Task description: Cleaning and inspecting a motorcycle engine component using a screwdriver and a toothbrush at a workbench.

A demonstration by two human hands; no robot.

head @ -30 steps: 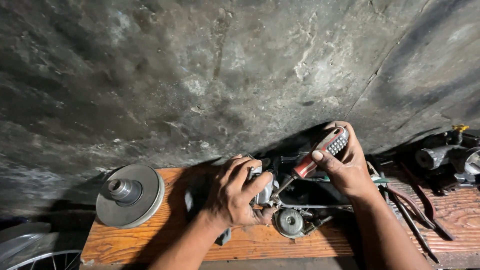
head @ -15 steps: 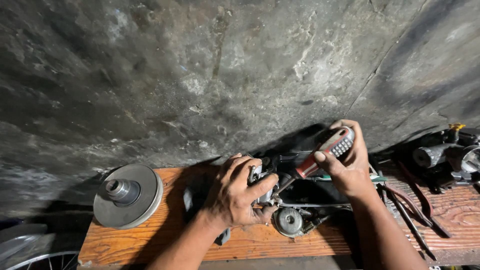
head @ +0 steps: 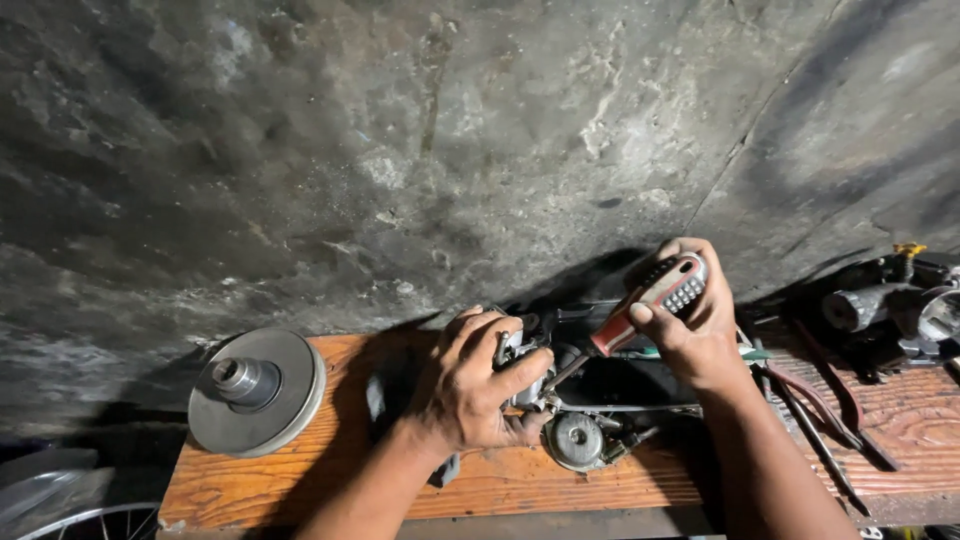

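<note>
Head camera is looking down at a worn orange wooden bench (head: 330,490) set against a rough, dark concrete wall (head: 420,150). Left hand (head: 475,385) is curling around a small grey metal engine part, most likely a carburetor (head: 520,370), its fingers wrapping the top and the thumb pressing the side, so the hand is hiding most of the part. Right hand (head: 695,325) is gripping the red, black and grey handle of a screwdriver (head: 650,300), fingers closing tightly around it; the shaft is slanting down and left, and its tip is reaching the carburetor just beside the left thumb. Exactly where the tip is seating cannot be told in the shadow.

Just below the carburetor, a round silver metal piece (head: 577,440) is lying on the bench among thin rods and wires. A dark tray or casing (head: 620,380) is sitting behind the hands, mostly in shadow. Well apart to the left, a large grey pulley disc with a raised centre hub (head: 257,392) is resting flat on the wood. To the right of the right wrist, red-handled pliers (head: 820,395) are lying on the boards, and farther right a cluster of dark engine parts (head: 890,305) is crowding the bench edge. A spoked wheel rim (head: 90,520) is showing at the bottom left corner.
</note>
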